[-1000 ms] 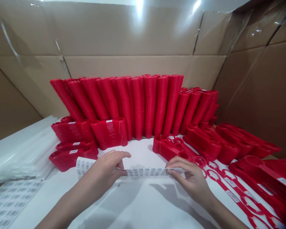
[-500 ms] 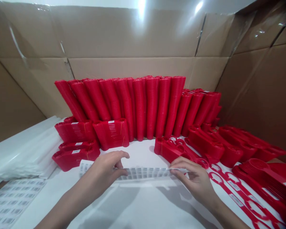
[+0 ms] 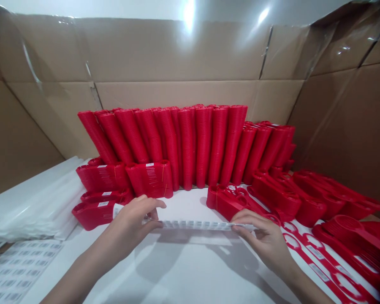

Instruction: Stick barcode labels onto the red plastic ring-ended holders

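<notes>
A bent, printed white sheet [image 3: 194, 225] is held above the tabletop [image 3: 183, 274].

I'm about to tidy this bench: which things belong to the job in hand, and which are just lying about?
In use, or probably connected:
Held label sheet, between left hand and right hand
Flat red pieces bearing labels

Apparently just lying by:
Plastic stack
Other label sheet, maybe spare
Tall red stacks, perhaps waiting

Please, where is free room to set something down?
The white tabletop is bare between your left forearm and right forearm; also between label sheet and upright red stacks. Your right side is crowded with red bundles.
</notes>
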Demonstrator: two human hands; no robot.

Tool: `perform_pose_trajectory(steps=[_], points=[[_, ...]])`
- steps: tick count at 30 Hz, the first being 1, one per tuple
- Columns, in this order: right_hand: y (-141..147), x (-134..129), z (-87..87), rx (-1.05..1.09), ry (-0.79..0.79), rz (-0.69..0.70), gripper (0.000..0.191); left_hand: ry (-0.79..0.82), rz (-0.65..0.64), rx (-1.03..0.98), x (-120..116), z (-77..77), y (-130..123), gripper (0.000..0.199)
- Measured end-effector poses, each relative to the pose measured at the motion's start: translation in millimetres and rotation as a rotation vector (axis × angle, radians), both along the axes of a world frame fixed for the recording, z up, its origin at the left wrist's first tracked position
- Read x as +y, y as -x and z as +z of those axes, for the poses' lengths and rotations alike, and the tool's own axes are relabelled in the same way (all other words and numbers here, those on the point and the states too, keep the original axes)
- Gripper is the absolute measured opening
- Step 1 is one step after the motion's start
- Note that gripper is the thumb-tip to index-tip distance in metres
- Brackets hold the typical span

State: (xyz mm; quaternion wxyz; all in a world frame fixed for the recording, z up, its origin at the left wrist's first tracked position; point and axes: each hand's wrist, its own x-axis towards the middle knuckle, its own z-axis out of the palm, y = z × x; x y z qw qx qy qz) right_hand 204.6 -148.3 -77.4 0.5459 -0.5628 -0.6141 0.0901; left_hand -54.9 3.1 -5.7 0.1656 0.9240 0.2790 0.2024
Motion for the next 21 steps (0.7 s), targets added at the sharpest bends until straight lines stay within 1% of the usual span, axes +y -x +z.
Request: perform_pose_trajectory(steps=[3,7,9,12,14,15,17,19,21], points=[[0.5,0.0,-0.7,-0.001,0.013,0.000,0.006,-0.039,0.022,0.002,0.5,-1.3,-2.1,0.019],[0.4,0.1,-2.1,-0.033,0.034,0.024,0.007,0.001,-0.014,0.032,4.9,-6.6,-0.7,0.019],[0.7,0.6,-2.1,-0.058,0.028,0.039,0.007,-0.022,-0.053,0.032,8.4,-14.2,3.5,0.018],[2.7,2.3,-3.0,-0.119,0.027,0.098,0.007,-0.147,-0.128,-0.006,11.7,-31.4,14.8,0.016],[4.5,3.1,-5.1,-0.189,0.041,0.166,0.009,-0.206,-0.138,-0.003,9.3,-43.5,24.6,0.017],[5.3,2.8,-6.6,-0.230,0.060,0.198,0.011,-0.193,-0.131,0.026,6.5,-48.7,29.6,0.016],[5.9,-0.1,-9.5,-0.315,0.163,0.253,0.014,-0.058,-0.106,0.137,-1.6,-56.5,39.0,0.014],[5.3,-6.3,-10.6,-0.388,0.351,0.299,0.015,0.138,-0.091,0.244,-10.0,-60.8,46.5,0.013],[4.6,-14.0,-8.0,-0.423,0.548,0.327,0.015,0.287,-0.094,0.306,-15.4,-62.5,51.2,0.009]])
